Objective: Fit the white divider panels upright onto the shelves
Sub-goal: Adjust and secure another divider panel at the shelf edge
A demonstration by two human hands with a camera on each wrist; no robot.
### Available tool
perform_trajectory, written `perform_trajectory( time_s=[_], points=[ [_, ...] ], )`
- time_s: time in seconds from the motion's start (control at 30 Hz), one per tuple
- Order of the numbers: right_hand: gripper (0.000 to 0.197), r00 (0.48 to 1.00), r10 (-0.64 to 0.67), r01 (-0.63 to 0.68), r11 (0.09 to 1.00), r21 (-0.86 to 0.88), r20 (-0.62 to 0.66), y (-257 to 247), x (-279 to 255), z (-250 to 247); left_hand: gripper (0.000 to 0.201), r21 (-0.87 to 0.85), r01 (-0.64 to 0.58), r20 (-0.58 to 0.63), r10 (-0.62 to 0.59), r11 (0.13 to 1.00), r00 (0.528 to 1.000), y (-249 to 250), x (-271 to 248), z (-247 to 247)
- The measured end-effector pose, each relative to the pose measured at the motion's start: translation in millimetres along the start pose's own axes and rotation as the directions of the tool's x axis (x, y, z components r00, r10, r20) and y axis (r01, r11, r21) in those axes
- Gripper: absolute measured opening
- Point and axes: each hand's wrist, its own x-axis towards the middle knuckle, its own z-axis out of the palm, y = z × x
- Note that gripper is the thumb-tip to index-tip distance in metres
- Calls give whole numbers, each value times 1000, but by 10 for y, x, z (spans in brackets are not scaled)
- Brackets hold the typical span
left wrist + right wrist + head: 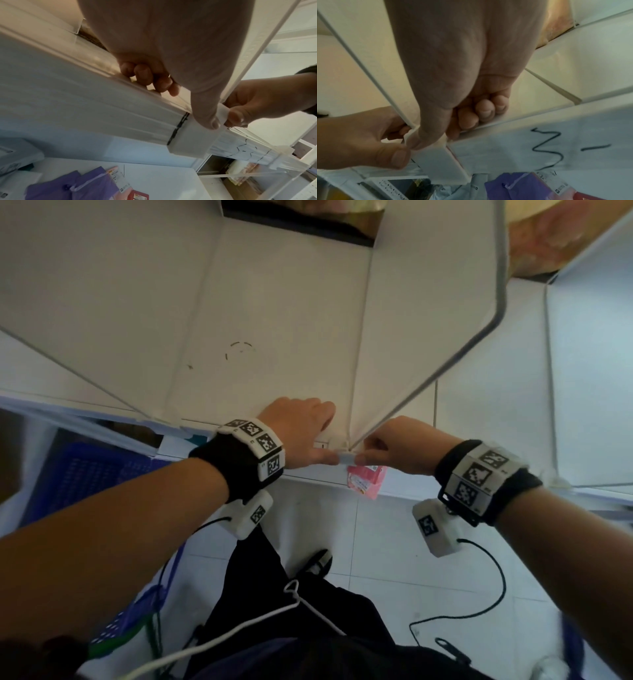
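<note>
A white divider panel (pixel 428 385) stands upright on the white shelf (pixel 274 320), its rim running down to the shelf's front edge. At its foot a small white clip (pixel 346 457) sits over the front rail (pixel 102 115). My left hand (pixel 325 453) pinches the clip from the left, with its thumb on the clip's face (pixel 187 140) and its fingers curled over the rail top. From the right, my right hand (pixel 368 455) pinches the same clip (pixel 436 159), thumb against its top corner. The panel's rim (pixel 368 70) meets the clip between the two thumbs.
Another upright divider (pixel 85 378) stands further left on the same shelf. A pink packet (pixel 364 482) hangs just below the rail under my hands. A blue basket (pixel 85 474) sits low at the left. Purple bags (pixel 68 186) lie on the shelf beneath.
</note>
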Motion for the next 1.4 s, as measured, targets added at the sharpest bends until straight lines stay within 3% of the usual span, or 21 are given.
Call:
perform_trajectory(
  time_s=[0.07, 0.2, 0.47, 0.57, 0.7, 0.83, 0.97, 1.13, 1.3, 1.4],
  points=[
    [37, 1000, -9, 8, 999, 47, 18, 33, 22, -20, 58, 7, -1, -10, 1, 1000, 1000, -6, -1, 16],
    [55, 1000, -22, 20, 994, 107, 16, 73, 89, -58, 59, 5, -1, 0, 1, 1000, 1000, -11, 5, 30],
    [59, 999, 43, -40, 988, 149, -17, 67, 135, -7, 63, 62, -33, 17, 32, 998, 999, -6, -44, 33],
    [62, 996, 78, -72, 990, 119, -47, 29, 163, 22, 63, 65, -22, 9, 21, 998, 1000, 0, -52, 30],
    [82, 989, 113, -107, 992, 64, -98, 73, 261, 97, 62, 50, -15, 18, 14, 999, 1000, 13, -48, 27],
    [65, 989, 138, -134, 988, 78, -53, 4, 218, 48, 59, 36, -6, 13, 5, 999, 1000, 28, -53, 4],
    [45, 997, 83, -81, 989, 124, -12, 35, 64, 8, 57, 20, 11, 2, -11, 1000, 1000, 19, -48, 14],
    [53, 996, 72, -71, 997, 30, -56, 19, 204, 89, 56, 13, 4, -5, -4, 1000, 1000, 9, -60, 33],
    [61, 983, 163, -158, 985, 65, -82, 0, 234, 91, 53, 19, -31, -9, 31, 999, 999, -27, -58, 58],
    [75, 984, 147, -141, 988, 64, -101, -9, 308, 111, 51, 15, -52, -20, 52, 999, 998, -51, -64, 60]
  ],
)
